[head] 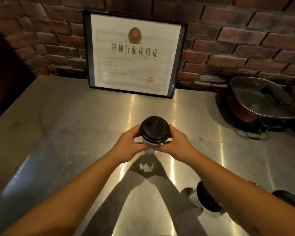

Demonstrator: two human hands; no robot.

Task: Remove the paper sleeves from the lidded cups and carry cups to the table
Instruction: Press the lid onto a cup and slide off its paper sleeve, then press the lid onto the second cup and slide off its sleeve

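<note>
Mid-frame above the tabletop (61, 120), left hand (128, 143) and right hand (175, 143) both curled round an upright cup (154, 129); another cup (206, 198) lower right.

We see bare steel counter (61, 126) left of the held cup (154, 132); a framed certificate (134, 53) blocks behind, pots (260, 101) crowd the right, two cups (206, 198) stand near the right forearm

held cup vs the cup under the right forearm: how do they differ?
The held cup is gripped by the left hand and right hand above the steel counter; the cup by the forearm is touched by neither hand. The held cup's lid faces the camera; the other cup's lid shows side-on. Both have black lids and pale bodies.
</note>
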